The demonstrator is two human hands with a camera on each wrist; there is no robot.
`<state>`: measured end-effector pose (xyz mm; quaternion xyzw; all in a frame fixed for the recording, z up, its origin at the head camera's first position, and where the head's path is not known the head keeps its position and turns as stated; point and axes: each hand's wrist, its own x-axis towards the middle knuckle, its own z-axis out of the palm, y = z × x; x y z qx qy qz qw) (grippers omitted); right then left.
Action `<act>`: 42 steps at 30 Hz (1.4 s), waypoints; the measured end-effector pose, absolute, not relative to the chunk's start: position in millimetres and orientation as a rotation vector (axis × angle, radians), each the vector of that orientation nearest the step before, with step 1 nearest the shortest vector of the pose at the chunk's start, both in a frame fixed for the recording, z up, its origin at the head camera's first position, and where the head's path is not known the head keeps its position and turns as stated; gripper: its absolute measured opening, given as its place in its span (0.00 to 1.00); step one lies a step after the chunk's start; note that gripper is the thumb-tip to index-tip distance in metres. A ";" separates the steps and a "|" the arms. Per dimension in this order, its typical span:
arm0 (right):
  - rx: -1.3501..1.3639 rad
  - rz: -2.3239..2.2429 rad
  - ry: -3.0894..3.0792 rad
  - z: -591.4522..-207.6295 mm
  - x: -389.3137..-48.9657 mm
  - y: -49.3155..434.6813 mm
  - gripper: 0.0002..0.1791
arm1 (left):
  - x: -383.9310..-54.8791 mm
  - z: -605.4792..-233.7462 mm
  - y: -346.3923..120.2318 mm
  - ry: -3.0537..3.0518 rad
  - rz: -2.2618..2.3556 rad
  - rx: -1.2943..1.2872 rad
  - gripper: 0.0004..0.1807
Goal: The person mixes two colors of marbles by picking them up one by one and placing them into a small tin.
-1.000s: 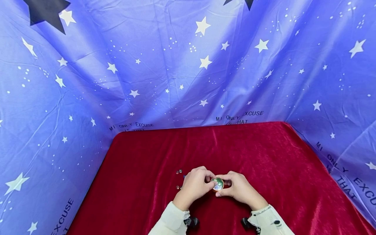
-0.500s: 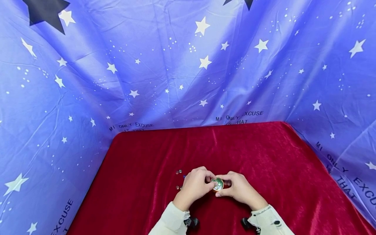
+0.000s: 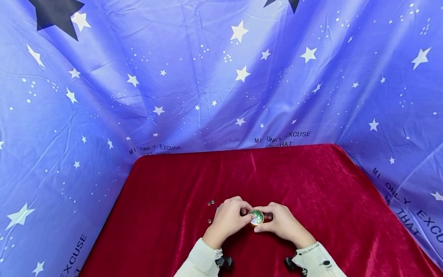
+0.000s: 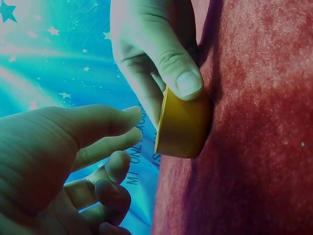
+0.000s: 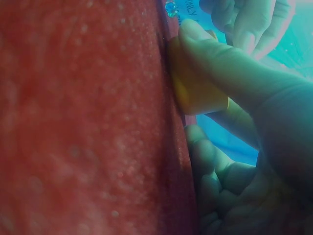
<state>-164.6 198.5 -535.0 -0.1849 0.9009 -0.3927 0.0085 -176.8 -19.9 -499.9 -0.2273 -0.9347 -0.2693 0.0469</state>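
Observation:
My right hand [image 3: 282, 220] grips a small yellow cup [image 4: 183, 125] between thumb and fingers, its base at the red cloth. From above, the cup's inside [image 3: 257, 218] gleams green and white. The left hand [image 3: 230, 218] is bent over the cup's left side, thumb and index fingertips at the mouth. In the left wrist view those fingertips [image 4: 132, 116] stand just off the rim with a small gap between them and nothing visible in it; the other fingers curl loosely. Small glass beads [image 3: 210, 202] lie beyond the left hand, which partly hides a blue one.
A red velvet cloth [image 3: 166, 215] covers the table. Another small clear bead [image 3: 209, 221] lies left of the left hand. Blue star-printed curtains [image 3: 194, 77] hang at the back and both sides. Black wrist devices [image 3: 226, 263] sit at the pale cuffs.
The left hand has shifted very slightly left and now covers more of the nearby beads. The right hand and the cup stay in place.

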 end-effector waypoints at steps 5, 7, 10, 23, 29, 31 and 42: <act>-0.560 -1.231 2.799 -534.4 -164.7 197.8 0.32 | -177.5 -500.4 -22.5 -2.864 -0.819 -0.672 0.04; -0.556 -1.234 2.795 -534.4 -164.8 197.8 0.32 | -177.8 -500.7 -23.6 -2.869 -0.817 -0.666 0.03; -0.550 -1.236 2.791 -534.6 -164.9 197.9 0.31 | -178.3 -500.6 -25.4 -2.874 -0.818 -0.665 0.03; -0.517 -1.197 2.797 -535.6 -165.2 197.0 0.32 | -178.8 -502.4 -40.8 -2.885 -0.866 -0.613 0.06; -0.522 -1.186 2.809 -536.5 -166.5 197.5 0.31 | -179.3 -502.4 -49.7 -2.902 -0.845 -0.580 0.05; -0.521 -1.186 2.805 -536.2 -166.4 197.6 0.31 | -179.4 -502.9 -52.8 -2.899 -0.845 -0.572 0.05; -0.528 -1.209 2.813 -537.4 -166.4 197.9 0.31 | -182.9 -506.6 -72.9 -2.891 -0.858 -0.512 0.05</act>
